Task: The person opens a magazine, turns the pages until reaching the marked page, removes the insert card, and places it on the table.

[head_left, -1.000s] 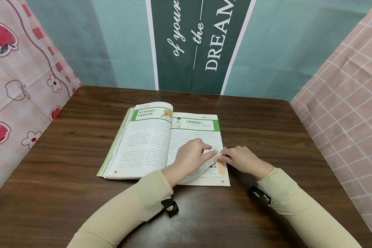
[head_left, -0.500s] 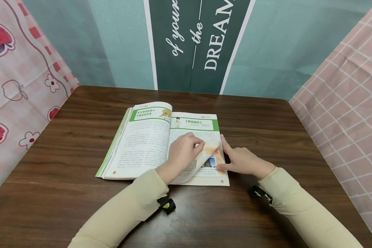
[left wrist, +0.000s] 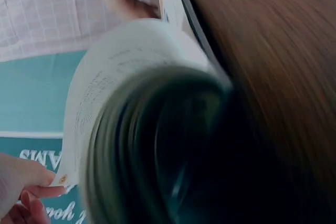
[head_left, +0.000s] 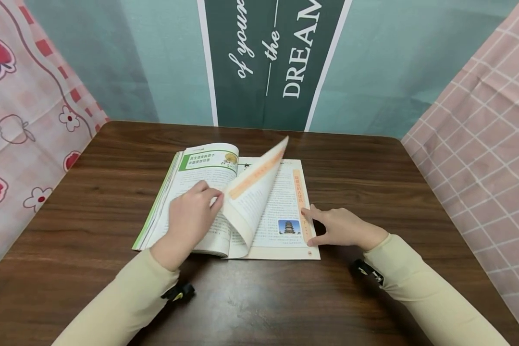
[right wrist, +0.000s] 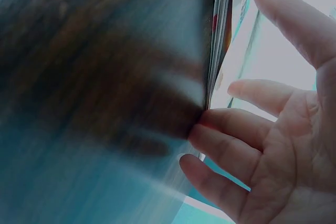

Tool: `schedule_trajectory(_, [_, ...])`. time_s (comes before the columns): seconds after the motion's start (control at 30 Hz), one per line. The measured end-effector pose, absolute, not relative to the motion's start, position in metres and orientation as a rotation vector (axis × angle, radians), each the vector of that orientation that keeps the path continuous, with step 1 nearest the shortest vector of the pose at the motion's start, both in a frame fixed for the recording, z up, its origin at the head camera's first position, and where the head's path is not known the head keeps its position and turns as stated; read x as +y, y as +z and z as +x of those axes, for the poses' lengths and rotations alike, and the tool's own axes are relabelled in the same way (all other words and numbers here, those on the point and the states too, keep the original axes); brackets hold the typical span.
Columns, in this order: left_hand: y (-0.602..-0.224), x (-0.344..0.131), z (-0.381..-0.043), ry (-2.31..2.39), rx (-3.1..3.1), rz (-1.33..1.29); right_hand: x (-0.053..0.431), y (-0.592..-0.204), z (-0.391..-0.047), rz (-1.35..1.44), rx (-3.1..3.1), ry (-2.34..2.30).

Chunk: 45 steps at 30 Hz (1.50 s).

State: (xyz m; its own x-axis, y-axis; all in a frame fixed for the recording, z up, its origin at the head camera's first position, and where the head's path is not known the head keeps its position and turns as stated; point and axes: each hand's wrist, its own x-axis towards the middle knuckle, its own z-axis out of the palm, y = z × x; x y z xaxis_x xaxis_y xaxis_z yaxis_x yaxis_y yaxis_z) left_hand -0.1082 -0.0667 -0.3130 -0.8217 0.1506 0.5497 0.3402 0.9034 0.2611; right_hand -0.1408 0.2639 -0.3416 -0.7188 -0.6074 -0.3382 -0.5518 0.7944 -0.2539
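Note:
An open magazine (head_left: 277,202) lies on the wooden table, green bands at its page tops. My left hand (head_left: 190,218) pinches the lower corner of one page (head_left: 251,202), which curls up and leftward over the spine. The same page (left wrist: 131,45) arches across the left wrist view, its corner between thumb and fingers of the left hand (left wrist: 21,187). My right hand (head_left: 341,226) rests at the magazine's right edge, thumb and forefinger spread on the page beneath, beside a small pagoda picture (head_left: 289,227). In the right wrist view the fingers (right wrist: 226,145) of that hand lie along the page edges.
The dark wooden table (head_left: 363,178) extends around the magazine. A teal cloth (head_left: 372,62) with white lettering hangs behind it. Patterned pink cloths stand at the left (head_left: 34,120) and right (head_left: 480,120).
My left hand has drawn the page corner leftward from the right edge, lifting the page and baring the one below. My right hand has let go of the corner and spread its fingers at the edge.

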Motion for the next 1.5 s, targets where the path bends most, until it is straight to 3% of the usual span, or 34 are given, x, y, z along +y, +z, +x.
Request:
schedule_trajectory(0.5, [-0.312,-0.136,-0.073,-0.273,-2.570,-0.187,0.260,-0.342,-0.138,-0.922,2.596,-0.124])
schedule_trajectory(0.8, [-0.312,-0.163,-0.061,-0.330,-3.001,-0.012,0.260,-0.343,-0.137,-0.933,2.580,-0.128])
schedule_trajectory(1.23, [-0.311,-0.172,-0.063,-0.327,-3.351,0.108,0.257,-0.342,-0.135,-0.903,2.620,-0.068])
schedule_trajectory(1.5, [-0.310,-0.171,-0.064,-0.283,-3.371,0.129,0.253,-0.346,-0.136,-1.032,2.799,-0.097])
